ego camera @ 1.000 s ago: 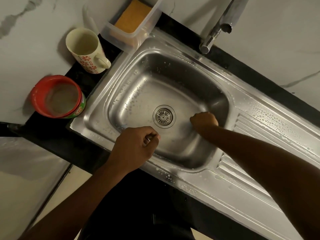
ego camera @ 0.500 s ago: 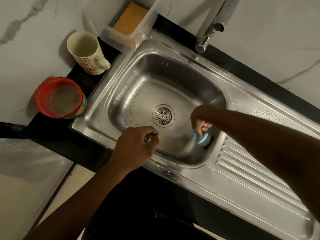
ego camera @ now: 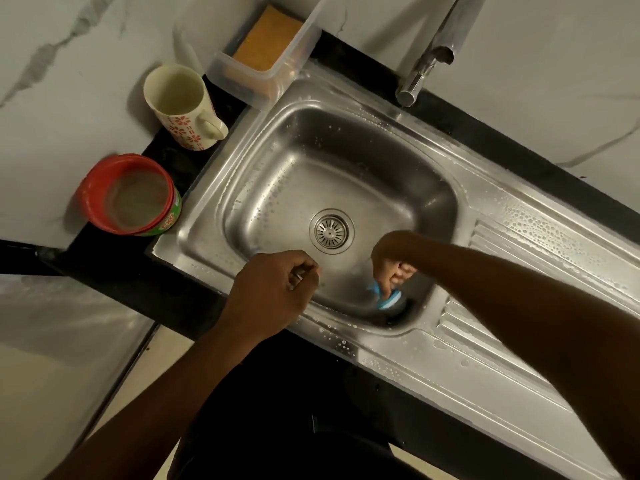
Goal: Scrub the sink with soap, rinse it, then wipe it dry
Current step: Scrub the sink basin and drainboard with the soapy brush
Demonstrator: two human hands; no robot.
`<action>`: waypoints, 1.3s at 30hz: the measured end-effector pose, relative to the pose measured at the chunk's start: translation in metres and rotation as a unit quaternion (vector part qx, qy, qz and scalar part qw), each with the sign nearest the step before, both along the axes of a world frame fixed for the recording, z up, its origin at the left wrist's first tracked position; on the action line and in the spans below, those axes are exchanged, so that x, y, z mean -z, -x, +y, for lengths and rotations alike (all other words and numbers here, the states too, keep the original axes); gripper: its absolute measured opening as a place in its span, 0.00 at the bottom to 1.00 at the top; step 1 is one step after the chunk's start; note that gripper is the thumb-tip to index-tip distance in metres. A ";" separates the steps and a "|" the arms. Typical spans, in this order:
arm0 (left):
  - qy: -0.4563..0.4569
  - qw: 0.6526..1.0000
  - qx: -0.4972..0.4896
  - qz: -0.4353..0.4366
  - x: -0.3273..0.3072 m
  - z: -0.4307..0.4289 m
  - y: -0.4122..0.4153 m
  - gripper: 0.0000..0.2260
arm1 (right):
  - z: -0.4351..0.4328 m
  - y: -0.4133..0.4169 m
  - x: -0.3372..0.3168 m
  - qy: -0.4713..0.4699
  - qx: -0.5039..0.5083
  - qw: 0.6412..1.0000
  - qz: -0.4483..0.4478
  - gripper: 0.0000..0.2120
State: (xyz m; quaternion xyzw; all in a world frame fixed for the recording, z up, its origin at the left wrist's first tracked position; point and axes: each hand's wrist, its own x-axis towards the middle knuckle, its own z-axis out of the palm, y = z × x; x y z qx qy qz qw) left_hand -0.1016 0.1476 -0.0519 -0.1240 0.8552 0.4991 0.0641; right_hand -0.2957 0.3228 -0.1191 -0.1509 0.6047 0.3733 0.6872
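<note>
The stainless steel sink [ego camera: 204, 233] has soap suds and droplets on its rim and basin walls, and a round drain [ego camera: 331, 231] in the middle. My right hand [ego camera: 393, 266] reaches down into the basin and grips a blue scrubber [ego camera: 385, 300], pressing it against the near right corner of the basin floor. My left hand [ego camera: 277, 289] is curled in a fist over the sink's front rim, with nothing visible in it.
A floral mug [ego camera: 180, 105] and a red-rimmed tub [ego camera: 131, 195] stand on the black counter [ego camera: 180, 299] left of the sink. A clear box with an orange sponge [ego camera: 268, 46] sits at the back. The tap [ego camera: 426, 64] overhangs the rear rim. A sudsy drainboard [ego camera: 519, 306] extends right.
My right hand slid from beside the drain toward the basin's near right corner and turned, so the blue scrubber now shows. My left hand stayed put.
</note>
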 end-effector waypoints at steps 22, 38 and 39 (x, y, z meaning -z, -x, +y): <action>0.014 1.000 0.023 0.001 -0.006 -0.017 0.003 0.05 | 0.023 -0.038 0.034 0.142 0.303 0.932 0.142 0.13; 0.038 0.994 0.104 0.001 -0.001 -0.048 0.035 0.05 | -0.010 -0.063 0.058 0.293 0.471 0.753 0.353 0.19; 0.036 0.993 0.110 0.000 -0.001 -0.049 0.037 0.05 | 0.002 -0.056 0.057 0.278 0.460 0.740 0.405 0.22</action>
